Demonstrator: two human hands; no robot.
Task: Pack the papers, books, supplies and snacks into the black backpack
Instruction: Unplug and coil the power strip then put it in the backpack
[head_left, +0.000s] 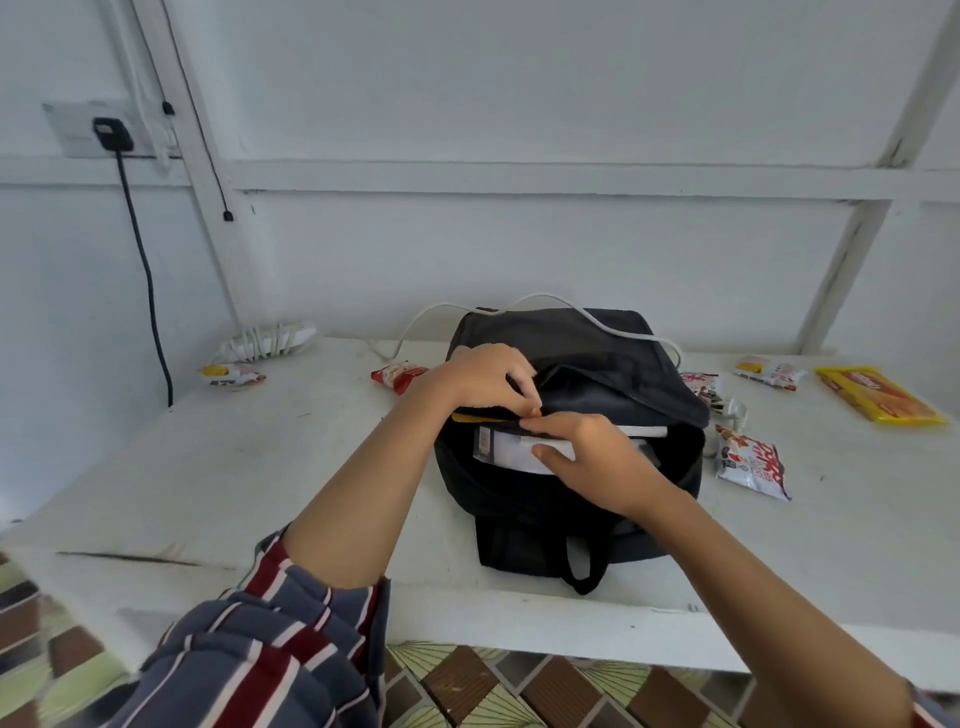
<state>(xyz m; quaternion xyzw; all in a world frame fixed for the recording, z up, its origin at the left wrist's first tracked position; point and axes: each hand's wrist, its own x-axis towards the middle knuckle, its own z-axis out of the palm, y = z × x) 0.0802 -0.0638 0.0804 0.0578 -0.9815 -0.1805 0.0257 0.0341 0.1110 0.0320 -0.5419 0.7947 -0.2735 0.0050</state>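
The black backpack (582, 343) lies on the white table (311, 467) with its top unzipped. White papers and a book (511, 449) stick out of the opening, with a yellow edge (467, 417) behind them. My left hand (480, 376) pinches the backpack's flap at the opening. My right hand (592, 457) grips the white papers from the front. Snack packets lie around: a red one (397, 375) left of the bag, a red-white one (750, 460) to the right, a yellow biscuit pack (878, 395) at far right.
Another snack packet (231, 373) lies at the left, one more (769, 371) at the back right. A white power strip (267, 340) and white cable (597, 317) sit by the wall. A black cord (148, 280) hangs from a wall socket. The table's front edge is near me.
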